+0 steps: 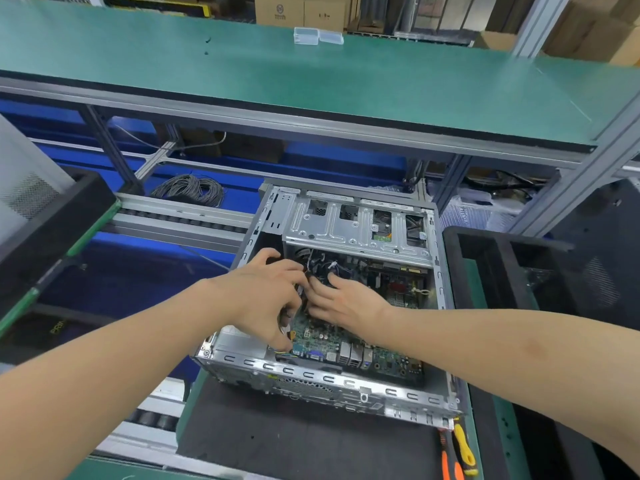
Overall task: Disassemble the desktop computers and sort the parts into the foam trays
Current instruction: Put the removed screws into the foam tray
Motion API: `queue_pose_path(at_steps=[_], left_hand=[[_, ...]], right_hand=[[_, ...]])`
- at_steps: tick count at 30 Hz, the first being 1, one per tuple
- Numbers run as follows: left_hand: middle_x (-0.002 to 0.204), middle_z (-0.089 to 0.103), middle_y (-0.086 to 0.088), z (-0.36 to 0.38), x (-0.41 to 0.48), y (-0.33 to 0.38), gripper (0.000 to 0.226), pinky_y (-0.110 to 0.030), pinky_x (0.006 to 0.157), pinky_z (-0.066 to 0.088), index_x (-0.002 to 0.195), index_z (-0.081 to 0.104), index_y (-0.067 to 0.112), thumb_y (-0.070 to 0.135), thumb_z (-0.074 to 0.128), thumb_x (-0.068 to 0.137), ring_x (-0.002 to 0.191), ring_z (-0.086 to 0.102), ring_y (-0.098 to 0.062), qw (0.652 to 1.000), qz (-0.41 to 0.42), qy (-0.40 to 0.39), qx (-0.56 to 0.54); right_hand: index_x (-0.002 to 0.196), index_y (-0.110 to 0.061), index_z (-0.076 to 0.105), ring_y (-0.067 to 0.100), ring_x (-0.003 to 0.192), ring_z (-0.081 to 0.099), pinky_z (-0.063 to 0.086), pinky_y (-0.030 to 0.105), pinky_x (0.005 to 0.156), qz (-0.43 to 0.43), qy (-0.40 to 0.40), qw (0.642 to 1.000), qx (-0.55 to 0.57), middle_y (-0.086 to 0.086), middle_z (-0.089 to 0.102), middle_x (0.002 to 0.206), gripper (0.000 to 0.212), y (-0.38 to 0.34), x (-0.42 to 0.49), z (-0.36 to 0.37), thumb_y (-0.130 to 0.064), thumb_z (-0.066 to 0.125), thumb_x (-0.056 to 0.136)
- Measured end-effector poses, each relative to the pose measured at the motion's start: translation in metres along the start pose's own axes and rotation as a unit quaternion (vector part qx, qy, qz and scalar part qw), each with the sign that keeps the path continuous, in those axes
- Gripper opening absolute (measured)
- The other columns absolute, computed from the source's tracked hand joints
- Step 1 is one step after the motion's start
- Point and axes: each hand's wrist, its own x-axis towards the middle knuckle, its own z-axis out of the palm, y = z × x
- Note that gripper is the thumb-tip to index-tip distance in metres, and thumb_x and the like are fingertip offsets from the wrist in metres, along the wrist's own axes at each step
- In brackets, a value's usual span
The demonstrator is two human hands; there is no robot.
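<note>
An open grey desktop computer case (346,393) lies on its side on a black mat, its green motherboard (332,337) exposed. A silver drive cage (356,223) spans the far end. Both hands reach inside over a dark part at the case's middle, mostly hidden under them. My left hand (266,299) has its fingers curled around that part and the black cables beside it. My right hand (343,299) lies flatter, fingertips pressing on the same spot. A black foam tray (491,268) stands just right of the case.
Another black foam tray (52,230) sits at the left. A yellow-handled and an orange-handled tool (462,452) lie at the case's near right corner. A coil of grey cable (190,188) lies behind. A green shelf (311,81) overhangs the bench, with a clear plastic box (311,35) on it.
</note>
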Motion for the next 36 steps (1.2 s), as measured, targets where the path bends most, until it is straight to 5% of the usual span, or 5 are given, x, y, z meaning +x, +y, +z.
queue_pose_path(at_steps=[4, 9, 22, 31, 36], left_hand=[[0.083, 0.066, 0.016, 0.007, -0.002, -0.001, 0.046, -0.038, 0.119, 0.005, 0.067, 0.061, 0.027, 0.072, 0.055, 0.075, 0.125, 0.052, -0.005, 0.998, 0.038, 0.050, -0.020], [0.069, 0.061, 0.010, 0.010, -0.002, 0.002, 0.045, -0.031, 0.115, 0.020, 0.063, 0.058, 0.022, 0.061, 0.057, 0.087, 0.080, 0.057, -0.009, 0.991, 0.096, 0.083, -0.037], [0.075, 0.065, 0.010, 0.009, 0.001, -0.001, 0.056, -0.012, 0.102, 0.017, 0.062, 0.058, 0.021, 0.072, 0.062, 0.087, 0.090, 0.059, -0.010, 0.984, 0.112, 0.065, -0.126], [0.074, 0.060, 0.013, 0.018, -0.004, 0.000, 0.054, -0.036, 0.113, 0.021, 0.068, 0.051, 0.027, 0.073, 0.039, 0.095, 0.112, 0.051, -0.007, 0.988, 0.116, 0.098, -0.002], [0.068, 0.055, 0.015, 0.015, -0.005, -0.002, 0.049, -0.036, 0.112, 0.023, 0.066, 0.052, 0.030, 0.069, 0.048, 0.096, 0.086, 0.049, -0.001, 0.981, 0.145, 0.120, -0.051]], right_hand=[[0.158, -0.012, 0.018, 0.036, 0.153, 0.017, 0.024, 0.050, 0.123, 0.014, 0.012, 1.000, 0.001, 0.020, 0.019, 0.164, 0.092, 0.007, -0.002, 0.004, -0.035, 0.074, 0.089], [0.158, -0.010, 0.019, 0.036, 0.152, 0.019, 0.022, 0.050, 0.123, 0.024, 0.025, 0.999, -0.008, 0.021, 0.020, 0.162, 0.092, 0.012, -0.004, 0.005, -0.036, 0.073, 0.089], [0.155, -0.010, 0.027, 0.033, 0.140, 0.034, 0.035, 0.042, 0.108, 0.048, 0.045, 0.995, -0.076, 0.018, 0.038, 0.148, 0.072, 0.006, -0.007, -0.008, -0.031, 0.059, 0.094], [0.155, -0.010, 0.022, 0.033, 0.143, 0.030, 0.031, 0.043, 0.114, 0.060, 0.046, 0.994, -0.076, 0.018, 0.034, 0.150, 0.078, 0.014, -0.017, -0.006, -0.029, 0.064, 0.092], [0.151, -0.010, 0.025, 0.033, 0.140, 0.035, 0.033, 0.042, 0.113, 0.063, 0.056, 0.994, -0.070, 0.017, 0.037, 0.147, 0.069, 0.017, -0.018, -0.006, -0.027, 0.061, 0.094]])
